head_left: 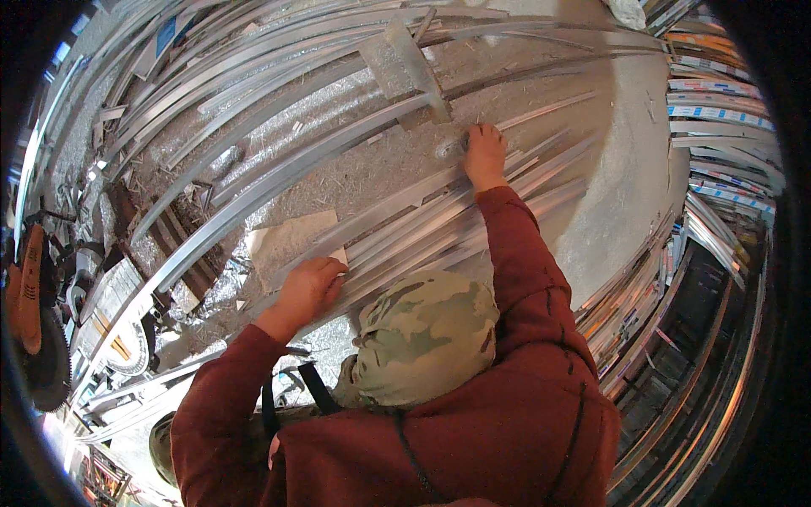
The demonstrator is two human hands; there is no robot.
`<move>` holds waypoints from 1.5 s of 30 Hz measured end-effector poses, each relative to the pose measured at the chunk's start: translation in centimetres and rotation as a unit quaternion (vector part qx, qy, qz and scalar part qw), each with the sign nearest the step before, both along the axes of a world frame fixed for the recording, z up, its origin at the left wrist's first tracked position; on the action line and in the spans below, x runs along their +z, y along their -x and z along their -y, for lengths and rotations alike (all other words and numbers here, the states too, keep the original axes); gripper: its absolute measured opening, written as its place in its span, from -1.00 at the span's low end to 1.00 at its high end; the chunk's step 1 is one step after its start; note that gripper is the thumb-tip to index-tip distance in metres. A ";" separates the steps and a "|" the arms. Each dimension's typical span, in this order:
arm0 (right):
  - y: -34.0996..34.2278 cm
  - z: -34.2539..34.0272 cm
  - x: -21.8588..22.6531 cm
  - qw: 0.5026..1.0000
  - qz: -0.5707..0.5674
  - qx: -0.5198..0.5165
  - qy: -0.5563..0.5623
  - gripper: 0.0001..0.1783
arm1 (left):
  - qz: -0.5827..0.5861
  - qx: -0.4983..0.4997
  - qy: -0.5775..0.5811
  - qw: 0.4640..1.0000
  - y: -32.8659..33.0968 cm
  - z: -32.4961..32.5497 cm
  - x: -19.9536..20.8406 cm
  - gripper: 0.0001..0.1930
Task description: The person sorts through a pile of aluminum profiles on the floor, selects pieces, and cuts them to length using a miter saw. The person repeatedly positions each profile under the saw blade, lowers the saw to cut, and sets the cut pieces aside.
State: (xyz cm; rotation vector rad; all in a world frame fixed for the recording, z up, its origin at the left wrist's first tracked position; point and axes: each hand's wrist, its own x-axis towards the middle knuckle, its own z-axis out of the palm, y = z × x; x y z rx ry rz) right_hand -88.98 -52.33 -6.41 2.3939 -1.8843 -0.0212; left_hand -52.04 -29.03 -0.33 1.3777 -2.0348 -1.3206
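Observation:
Long, thin pale strips (397, 241) lie side by side on the floor in front of me, running from lower left to upper right. My left hand (311, 291) rests at the near side of this bundle, fingers bent and close together, beside a torn tan sheet of cardboard (287, 241). Farther out, my right hand (486, 156) is curled over the strips' far side. What lies inside either hand's fingers is hidden. A long silvery metal bar (253, 198) arcs across the floor beyond the strips, apart from both hands.
More long bars (253, 76) lie in the far left. A flat plate with an upright edge (410, 72) stands at the far middle. On the left is a power saw with an orange handle (32, 291) and toothed blade (52, 363). Racks of long stock (722, 114) line the right.

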 end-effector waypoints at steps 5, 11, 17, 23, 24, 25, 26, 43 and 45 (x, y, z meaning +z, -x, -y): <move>2.8 2.2 -0.3 0.999 -0.024 0.008 -0.043 -0.55 | -0.020 0.065 0.036 0.997 0.4 2.2 1.2 -0.74; -11.0 -5.0 5.8 0.902 0.264 0.323 -0.114 -0.65 | -0.215 0.322 -0.220 0.895 2.1 6.3 2.2 -0.51; -17.7 -8.1 10.5 0.853 0.377 0.334 -0.134 -0.62 | -0.128 0.242 -0.264 0.925 -1.9 8.7 7.3 -0.64; -12.6 -1.9 16.2 0.907 0.283 0.308 0.055 -0.68 | -0.022 0.242 -0.195 0.950 -19.7 12.1 11.8 -0.54; -12.9 -0.2 17.0 0.913 0.253 0.312 0.074 -0.67 | -0.027 0.273 -0.218 0.937 -25.1 11.3 11.2 -0.50; -13.0 1.8 17.9 0.923 0.206 0.309 0.098 -0.66 | 0.032 0.264 -0.178 0.948 -26.7 12.0 12.6 -0.52; -13.7 3.7 18.3 0.906 0.224 0.337 0.121 -0.65 | -0.005 0.337 -0.167 0.926 -28.3 11.7 13.1 -0.49; -11.7 -8.1 1.6 0.885 0.160 0.357 -0.252 -0.52 | 0.145 -0.028 -0.044 0.988 -4.4 2.2 1.0 -0.55; -11.8 -7.6 2.3 0.880 0.134 0.366 -0.271 -0.51 | 0.176 0.016 -0.015 0.984 -3.7 1.6 -0.9 -0.50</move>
